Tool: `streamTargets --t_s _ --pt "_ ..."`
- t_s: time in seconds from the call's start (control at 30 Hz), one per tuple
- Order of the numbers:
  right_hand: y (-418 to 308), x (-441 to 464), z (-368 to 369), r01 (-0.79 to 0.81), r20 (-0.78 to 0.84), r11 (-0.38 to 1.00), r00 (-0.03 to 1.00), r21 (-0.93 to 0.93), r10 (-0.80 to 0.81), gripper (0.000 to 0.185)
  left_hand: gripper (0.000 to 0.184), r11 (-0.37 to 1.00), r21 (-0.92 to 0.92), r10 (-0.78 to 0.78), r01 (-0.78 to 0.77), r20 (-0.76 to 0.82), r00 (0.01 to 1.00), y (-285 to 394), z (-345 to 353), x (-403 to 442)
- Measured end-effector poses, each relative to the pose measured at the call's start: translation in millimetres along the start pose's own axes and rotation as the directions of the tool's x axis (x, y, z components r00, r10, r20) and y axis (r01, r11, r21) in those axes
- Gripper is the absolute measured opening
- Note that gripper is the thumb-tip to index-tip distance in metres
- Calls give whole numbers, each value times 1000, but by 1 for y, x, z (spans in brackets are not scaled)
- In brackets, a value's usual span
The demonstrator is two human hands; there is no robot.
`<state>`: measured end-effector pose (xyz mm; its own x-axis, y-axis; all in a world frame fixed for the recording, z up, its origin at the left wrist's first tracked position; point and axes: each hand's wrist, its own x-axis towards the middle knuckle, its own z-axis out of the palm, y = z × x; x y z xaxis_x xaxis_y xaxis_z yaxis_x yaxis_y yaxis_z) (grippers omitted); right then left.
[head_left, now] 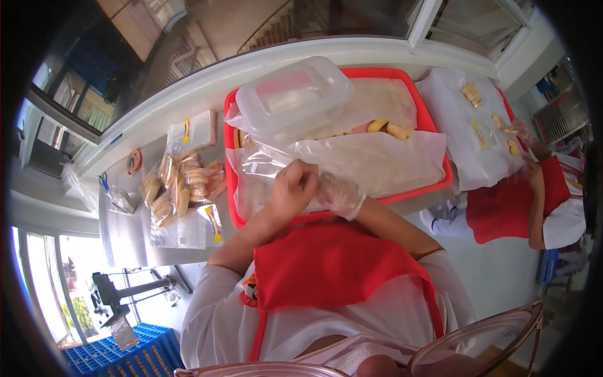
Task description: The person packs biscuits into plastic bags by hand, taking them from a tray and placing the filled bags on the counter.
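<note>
My bare left hand is closed, its fingers curled in, above the near side of a red tray. Close against it is my right hand, in a clear plastic glove; its fingers look curled. What either hand holds is hidden. Shiny clear plastic lies just beyond my left hand. White liner sheets cover the tray's inside, and some pale yellow food pieces show between them. A translucent plastic container rests over the tray's far left part.
Left on the metal table lie bagged finger-shaped baked pieces, a tape roll, blue scissors and a stack of labelled packaging. At right, a co-worker in a red apron handles pieces on a white-lined tray.
</note>
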<state>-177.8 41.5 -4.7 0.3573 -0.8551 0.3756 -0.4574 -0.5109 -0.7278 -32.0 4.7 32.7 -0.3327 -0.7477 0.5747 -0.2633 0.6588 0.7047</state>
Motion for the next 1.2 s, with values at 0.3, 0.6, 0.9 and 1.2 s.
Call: streamTargets --t_s 0.3,0.6,0.9,1.2 --pt "12 7 8 -5 -2 998 1000 -70 5 38 19 899 -42 439 -437 95 893 5 16 -17" --pt "-1 26 -1 25 -283 474 829 880 482 45 24 543 -750 -491 376 79 867 -25 17 -40" --pt "-2 6 -51 -346 444 896 874 280 198 37 30 -276 -897 -517 345 441 734 -103 13 -28" --pt "114 -48 -212 -735 -490 177 590 -654 642 43 28 -483 -838 -346 253 449 824 -82 9 -20"
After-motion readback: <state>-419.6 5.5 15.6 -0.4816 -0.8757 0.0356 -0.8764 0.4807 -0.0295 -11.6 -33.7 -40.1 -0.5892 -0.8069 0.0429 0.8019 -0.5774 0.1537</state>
